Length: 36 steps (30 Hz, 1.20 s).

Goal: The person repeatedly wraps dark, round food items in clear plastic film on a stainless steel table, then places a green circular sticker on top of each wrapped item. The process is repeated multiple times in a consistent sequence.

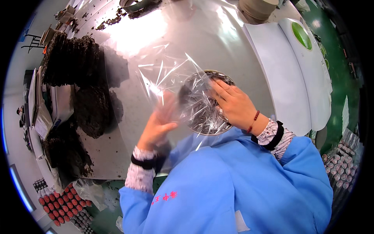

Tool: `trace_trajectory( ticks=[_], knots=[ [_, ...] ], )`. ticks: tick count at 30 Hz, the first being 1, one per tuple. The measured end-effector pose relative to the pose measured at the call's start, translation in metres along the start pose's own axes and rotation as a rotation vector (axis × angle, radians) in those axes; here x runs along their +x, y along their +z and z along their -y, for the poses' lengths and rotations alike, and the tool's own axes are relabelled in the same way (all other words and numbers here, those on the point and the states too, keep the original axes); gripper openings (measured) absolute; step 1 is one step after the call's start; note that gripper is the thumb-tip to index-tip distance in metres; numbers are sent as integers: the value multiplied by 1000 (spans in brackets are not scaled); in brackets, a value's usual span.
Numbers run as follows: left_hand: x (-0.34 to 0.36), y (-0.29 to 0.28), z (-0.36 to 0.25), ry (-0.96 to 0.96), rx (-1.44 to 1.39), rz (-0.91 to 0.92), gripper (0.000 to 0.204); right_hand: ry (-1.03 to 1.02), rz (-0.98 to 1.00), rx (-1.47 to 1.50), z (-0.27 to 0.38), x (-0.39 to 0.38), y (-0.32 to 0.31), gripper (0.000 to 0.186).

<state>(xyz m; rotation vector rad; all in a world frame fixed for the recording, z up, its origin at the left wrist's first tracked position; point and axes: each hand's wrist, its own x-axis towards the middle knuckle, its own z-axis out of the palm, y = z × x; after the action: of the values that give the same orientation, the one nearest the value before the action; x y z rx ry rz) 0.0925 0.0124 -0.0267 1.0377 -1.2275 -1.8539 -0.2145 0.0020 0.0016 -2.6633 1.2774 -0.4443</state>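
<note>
A round mould-like container [219, 133] with a thin rim stands on the table in front of me. Crumpled clear plastic film [202, 99] lies in and over it, with something dark showing underneath. My right hand [237, 104] rests on the film at the container's right side, fingers stretched out flat. To the left, my left hand [159, 124] is raised beside a loose flap of the film. Its thumb stands apart and its fingers reach upward, smeared by motion and partly behind the film. Whether they touch the film is unclear.
Stacked dark, ragged sheets [72, 58] resembling dried seaweed stand at the left, with a dark round pile [91, 111] nearer. White sheets [278, 66] cover the table's right side. Another round mould [134, 4] and a beige round container [258, 8] sit at the far edge.
</note>
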Motion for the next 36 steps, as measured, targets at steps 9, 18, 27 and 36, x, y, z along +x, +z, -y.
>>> trace_trajectory(
  ticks=[9, 18, 27, 36],
  knots=[
    [88, 34, -71, 245, 312, 422, 122, -27, 58, -57, -3, 2, 0, 40],
    [69, 87, -27, 867, 1228, 67, 16, 79, -174, 214, -7, -2, 15, 46],
    [66, 79, -32, 462, 1068, -95, 40, 58, -181, 156, 18, 4, 6, 50],
    [72, 99, -18, 568, 1326, -3, 60, 307, -85, 711, -29, 15, -33, 31]
  ],
)
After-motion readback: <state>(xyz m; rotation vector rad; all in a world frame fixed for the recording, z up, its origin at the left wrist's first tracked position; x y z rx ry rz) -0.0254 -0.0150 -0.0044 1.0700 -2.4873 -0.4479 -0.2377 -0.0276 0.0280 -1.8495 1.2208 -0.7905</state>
